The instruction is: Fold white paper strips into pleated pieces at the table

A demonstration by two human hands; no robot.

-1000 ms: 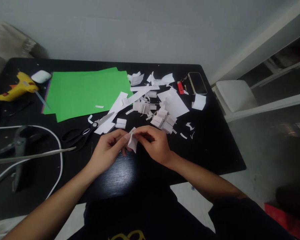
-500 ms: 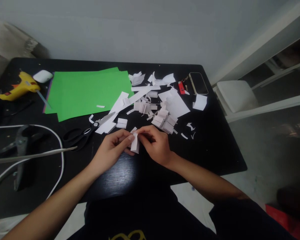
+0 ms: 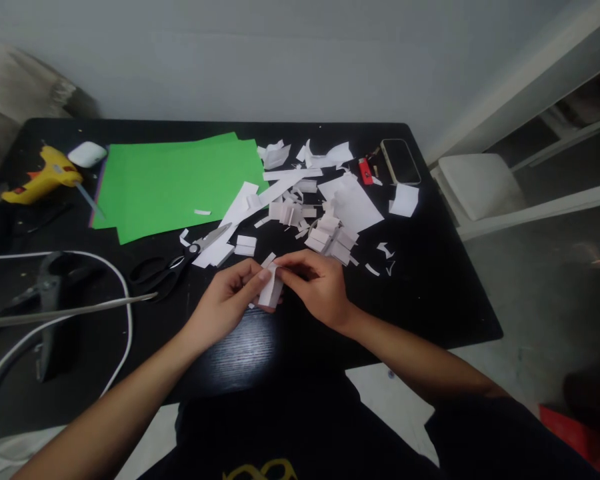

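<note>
A small folded piece of white paper is held between my two hands above the front part of the black table. My left hand pinches it with the thumb on top and the fingers behind. The thumb and forefinger of my right hand grip its upper right edge. Just beyond my hands lie a folded paper piece and a pile of similar folded white pieces. Black-handled scissors rest left of my left hand, their blades over a white paper strip.
Green sheets cover the table's back left, near a yellow glue gun and a white case. A white cable loops at the left. A red lighter and a phone lie at the back right.
The folded paper has tilted slightly between my hands, showing more of its flat face. My right hand has shifted a little to the right. The objects on the table keep their places.
</note>
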